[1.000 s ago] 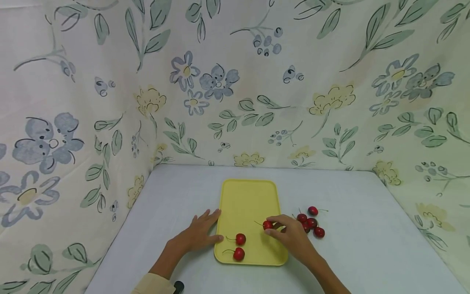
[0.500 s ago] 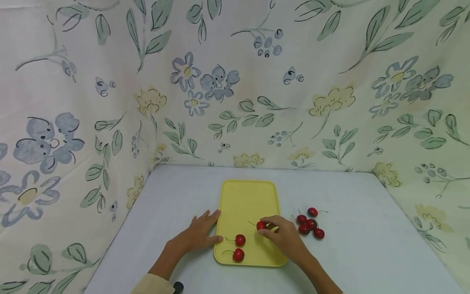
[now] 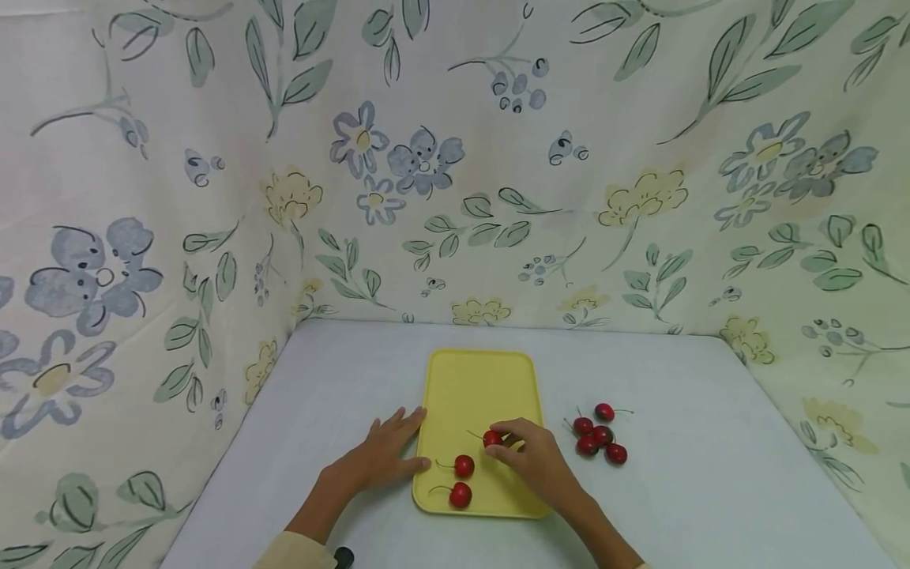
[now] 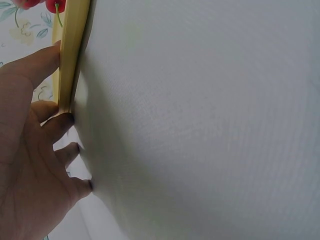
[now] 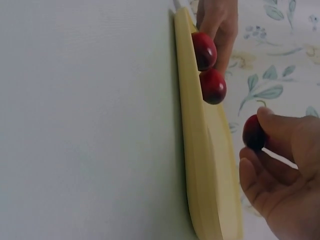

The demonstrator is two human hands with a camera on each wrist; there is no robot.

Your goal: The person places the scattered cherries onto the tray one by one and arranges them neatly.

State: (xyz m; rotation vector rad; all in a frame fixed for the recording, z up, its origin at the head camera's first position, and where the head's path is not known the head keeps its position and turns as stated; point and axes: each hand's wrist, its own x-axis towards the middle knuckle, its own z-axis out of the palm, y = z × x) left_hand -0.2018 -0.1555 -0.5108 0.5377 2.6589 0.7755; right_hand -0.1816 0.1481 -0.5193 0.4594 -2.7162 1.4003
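Note:
My right hand [image 3: 536, 462] pinches a red cherry [image 3: 491, 439] between thumb and fingers over the yellow tray [image 3: 483, 379], its stem pointing left. In the right wrist view that cherry [image 5: 254, 133] shows dark red, apart from the tray. Two more cherries lie on the tray near its left front: one cherry [image 3: 464, 466] behind, another cherry [image 3: 460, 495] in front, stems to the left. My left hand [image 3: 380, 454] rests at the tray's left edge with fingers spread. In the left wrist view its thumb and a fingertip touch the tray's rim [image 4: 74, 55].
Right of the tray, several cherries [image 3: 602, 435] lie in a loose cluster on the white table [image 3: 711, 474]. A small black object [image 3: 344, 557] shows beside the left sleeve [image 3: 295, 552]. Floral cloth [image 3: 498, 237] hangs behind and at the sides.
My right hand has moved left over the tray with the pinched cherry, closer to the two lying cherries. The left hand has stayed at the tray's edge.

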